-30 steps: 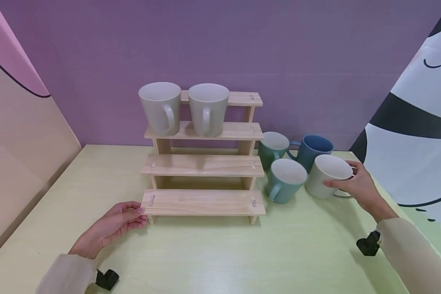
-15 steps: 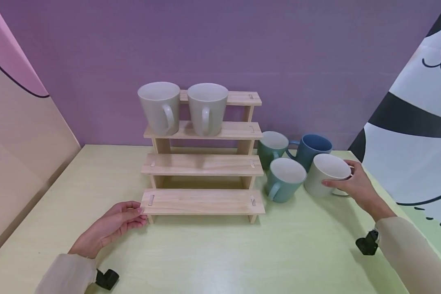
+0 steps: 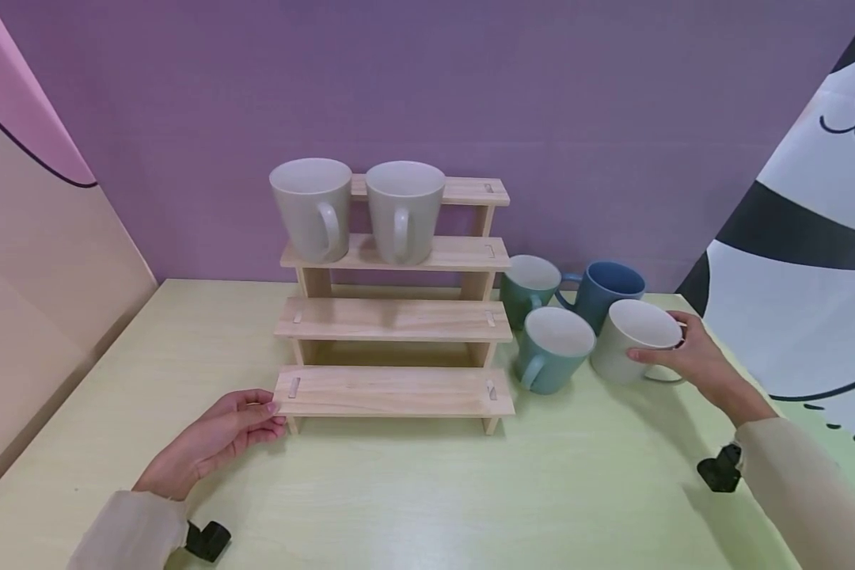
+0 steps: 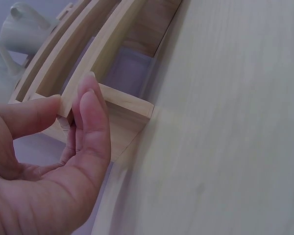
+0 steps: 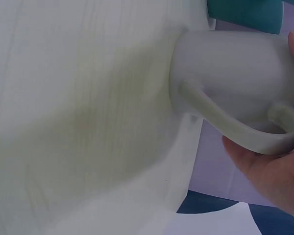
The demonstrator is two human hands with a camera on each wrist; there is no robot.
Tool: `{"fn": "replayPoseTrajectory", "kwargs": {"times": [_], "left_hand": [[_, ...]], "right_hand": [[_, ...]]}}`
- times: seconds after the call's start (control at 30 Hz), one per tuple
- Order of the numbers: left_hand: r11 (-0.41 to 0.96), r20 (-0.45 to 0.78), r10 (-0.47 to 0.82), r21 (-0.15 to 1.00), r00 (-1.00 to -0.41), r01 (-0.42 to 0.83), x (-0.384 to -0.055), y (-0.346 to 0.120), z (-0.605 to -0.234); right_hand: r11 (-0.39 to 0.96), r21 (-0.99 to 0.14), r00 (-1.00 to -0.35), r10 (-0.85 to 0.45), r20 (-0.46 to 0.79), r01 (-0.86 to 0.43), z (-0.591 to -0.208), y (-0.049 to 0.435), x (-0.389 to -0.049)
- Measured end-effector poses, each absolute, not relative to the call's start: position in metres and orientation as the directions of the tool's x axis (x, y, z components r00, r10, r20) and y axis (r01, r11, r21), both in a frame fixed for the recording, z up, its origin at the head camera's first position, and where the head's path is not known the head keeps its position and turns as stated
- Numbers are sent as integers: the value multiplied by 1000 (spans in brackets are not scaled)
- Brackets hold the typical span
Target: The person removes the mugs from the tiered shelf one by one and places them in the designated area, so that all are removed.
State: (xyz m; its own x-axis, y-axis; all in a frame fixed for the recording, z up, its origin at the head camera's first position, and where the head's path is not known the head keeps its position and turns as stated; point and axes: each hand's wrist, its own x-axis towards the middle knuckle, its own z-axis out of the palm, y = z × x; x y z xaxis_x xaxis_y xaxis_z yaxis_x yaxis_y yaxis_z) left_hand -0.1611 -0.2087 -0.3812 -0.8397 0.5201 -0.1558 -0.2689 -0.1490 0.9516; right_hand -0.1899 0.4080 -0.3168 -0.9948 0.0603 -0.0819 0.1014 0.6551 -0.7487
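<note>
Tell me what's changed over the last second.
Barely anything: the right sleeve has shifted very slightly rightward. Nothing was taken hold of or let go: the right grip still holds the white mug, the left grip still pinches the bottom step of the wooden stand. The two pale mugs and three coloured mugs stayed put.

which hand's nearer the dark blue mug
Right. The right hand holds a white mug in front of the dark blue mug; the left hand pinches the lowest shelf, farther left.
</note>
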Motion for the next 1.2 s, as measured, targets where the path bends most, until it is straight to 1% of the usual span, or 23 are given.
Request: {"fn": "replayPoseTrajectory", "kwargs": {"times": [0.2, 0.43, 0.8, 1.03, 1.2], "left_hand": [[-129, -163, 510, 956, -845, -262, -162, -209, -383], [-125, -168, 513, 955, -842, -267, -164, -210, -383], [-125, -166, 513, 956, -842, -265, -163, -210, -383], [-123, -170, 504, 956, -847, -266, -162, -210, -382], [-116, -180, 497, 956, -849, -270, -163, -210, -383]], "right_hand": [[699, -709, -994, 30, -109, 99, -307, 408, -192], [734, -670, -991, 36, -128, 114, -291, 405, -196], [751, -655, -995, 21, -98, 80, -271, 394, -203], [748, -663, -998, -8, -67, 38, -260, 386, -209], [761, -649, -999, -17, -42, 15, -251, 375, -215]]}}
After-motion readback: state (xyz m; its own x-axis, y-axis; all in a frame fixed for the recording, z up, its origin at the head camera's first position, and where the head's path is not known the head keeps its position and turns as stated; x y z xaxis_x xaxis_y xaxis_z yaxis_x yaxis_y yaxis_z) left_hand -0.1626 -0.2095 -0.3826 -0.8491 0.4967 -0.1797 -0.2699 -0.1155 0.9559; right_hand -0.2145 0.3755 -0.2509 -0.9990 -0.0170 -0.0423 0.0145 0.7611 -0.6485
